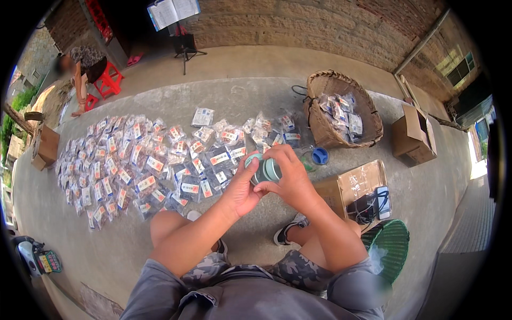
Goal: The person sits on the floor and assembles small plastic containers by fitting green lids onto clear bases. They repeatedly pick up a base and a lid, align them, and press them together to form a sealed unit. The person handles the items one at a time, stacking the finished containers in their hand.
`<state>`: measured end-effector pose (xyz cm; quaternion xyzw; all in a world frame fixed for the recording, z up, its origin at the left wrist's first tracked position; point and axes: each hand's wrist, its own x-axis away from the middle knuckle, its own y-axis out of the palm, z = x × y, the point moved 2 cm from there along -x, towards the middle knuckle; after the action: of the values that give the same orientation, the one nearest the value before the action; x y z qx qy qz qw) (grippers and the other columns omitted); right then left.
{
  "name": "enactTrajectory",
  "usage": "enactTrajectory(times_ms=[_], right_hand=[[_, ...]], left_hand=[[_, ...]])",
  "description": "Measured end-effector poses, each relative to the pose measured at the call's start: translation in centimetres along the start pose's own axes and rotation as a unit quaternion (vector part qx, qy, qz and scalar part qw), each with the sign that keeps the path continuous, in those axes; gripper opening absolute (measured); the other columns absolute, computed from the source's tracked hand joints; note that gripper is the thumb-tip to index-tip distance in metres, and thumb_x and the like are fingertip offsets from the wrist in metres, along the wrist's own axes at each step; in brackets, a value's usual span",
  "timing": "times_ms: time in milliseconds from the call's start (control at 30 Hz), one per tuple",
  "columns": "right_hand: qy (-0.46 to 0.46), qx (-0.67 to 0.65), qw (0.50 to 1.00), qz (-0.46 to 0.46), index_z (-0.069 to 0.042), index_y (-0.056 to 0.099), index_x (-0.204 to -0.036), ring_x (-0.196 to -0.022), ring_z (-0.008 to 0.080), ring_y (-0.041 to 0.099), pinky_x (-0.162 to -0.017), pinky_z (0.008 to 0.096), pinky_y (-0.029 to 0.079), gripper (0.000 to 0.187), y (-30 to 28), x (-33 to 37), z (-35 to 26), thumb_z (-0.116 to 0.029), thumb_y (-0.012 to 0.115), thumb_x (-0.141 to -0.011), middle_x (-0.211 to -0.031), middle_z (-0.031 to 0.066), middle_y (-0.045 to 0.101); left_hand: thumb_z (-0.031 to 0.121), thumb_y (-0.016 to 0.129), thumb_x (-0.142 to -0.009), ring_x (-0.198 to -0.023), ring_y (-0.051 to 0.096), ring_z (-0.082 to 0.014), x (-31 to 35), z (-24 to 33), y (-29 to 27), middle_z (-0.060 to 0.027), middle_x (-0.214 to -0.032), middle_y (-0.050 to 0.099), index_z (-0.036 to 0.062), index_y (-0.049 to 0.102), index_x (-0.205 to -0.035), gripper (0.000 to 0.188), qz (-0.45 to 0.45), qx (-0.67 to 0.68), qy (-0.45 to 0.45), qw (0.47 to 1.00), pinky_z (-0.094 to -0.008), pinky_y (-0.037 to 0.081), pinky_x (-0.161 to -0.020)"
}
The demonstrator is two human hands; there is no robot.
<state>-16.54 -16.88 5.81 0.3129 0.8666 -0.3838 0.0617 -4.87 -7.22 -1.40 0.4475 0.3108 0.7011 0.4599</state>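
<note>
Small clear plastic packets with white labels [111,160] cover the grey concrete floor [250,244] toward its left edge. Above its middle, the left hand [241,188] and right hand [292,178] are clamped on a pale-green and grey cylindrical object [273,169]. Rightward, a brown woven basket [336,86] stands near the far edge.

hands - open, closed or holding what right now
Left hand: closed around a small round pale green item.
Right hand: closed around it too, from the right.
</note>
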Motion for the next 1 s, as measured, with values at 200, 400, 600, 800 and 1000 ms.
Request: enactTrajectory(times_ms=[200, 400, 600, 800, 1000], right_hand=[[0.042, -0.031, 0.995, 0.089, -0.007, 0.06, -0.123, -0.114, 0.0363, 0.062, -0.099, 0.044, 0.051, 0.071, 0.3, 0.3, 1.0, -0.029, 0.097, -0.067, -0.123, 0.0148, 0.061], [0.046, -0.029, 0.991, 0.122, -0.005, 0.053, -0.129, -0.12, 0.0438, 0.057, -0.102, 0.0501, 0.048, 0.073, 2.8, 1.3, -0.1, -0.034, 0.093, -0.075, -0.126, 0.0201, 0.058], [-0.037, -0.03, 0.99, 0.134, -0.004, 0.05, -0.129, -0.118, 0.0444, 0.057, -0.101, 0.0518, 0.047, 0.066, 3.7, 1.1, 0.0, -0.037, 0.086, -0.085, -0.127, 0.0219, 0.058], [0.121, -0.116, 0.982, 0.087, -0.005, 0.046, -0.13, -0.116, 0.0355, 0.059, -0.093, 0.0491, 0.052, 0.056, 3.1, 1.7, 0.1, -0.039, 0.075, -0.097, -0.124, 0.0194, 0.058], [0.353, -0.51, 0.784, 0.011, -0.015, 0.037, -0.138, -0.12, 0.0242, 0.059, -0.085, 0.0456, 0.06, 0.055, 1.9, 2.0, -0.7, -0.043, 0.069, -0.103, -0.133, 0.0115, 0.053]], left_hand=[[0.036, 0.071, -0.101, -0.131, 0.056, -0.0229, 0.2, 0.5, 0.6, -0.0045, -0.141, 0.056, 0.0245, 0.048, -0.148, 0.053, -0.007, 0.001, 0.026, 1.0, -0.0478, 0.049, -0.11], [0.03, 0.075, -0.099, -0.132, 0.055, -0.0239, 0.0, 0.0, 0.2, -0.0054, -0.141, 0.054, 0.0253, 0.045, -0.149, 0.058, 0.001, 0.011, 0.036, 0.999, -0.0459, 0.048, -0.112], [0.019, 0.081, -0.093, -0.127, 0.057, -0.023, 0.3, 0.6, -0.2, -0.0059, -0.139, 0.054, 0.0249, 0.044, -0.149, 0.067, -0.013, 0.019, 0.065, 0.998, -0.0433, 0.05, -0.112], [0.002, 0.083, -0.088, -0.123, 0.059, -0.0217, 0.5, 1.8, 1.0, -0.008, -0.139, 0.053, 0.0239, 0.036, -0.149, 0.08, -0.007, -0.065, 0.159, 0.985, -0.041, 0.053, -0.106], [0.005, 0.083, -0.09, -0.127, 0.057, -0.02, 1.1, 1.8, 1.3, -0.0099, -0.145, 0.053, 0.0206, 0.039, -0.145, 0.072, -0.039, -0.212, 0.257, 0.942, -0.0368, 0.054, -0.105]])
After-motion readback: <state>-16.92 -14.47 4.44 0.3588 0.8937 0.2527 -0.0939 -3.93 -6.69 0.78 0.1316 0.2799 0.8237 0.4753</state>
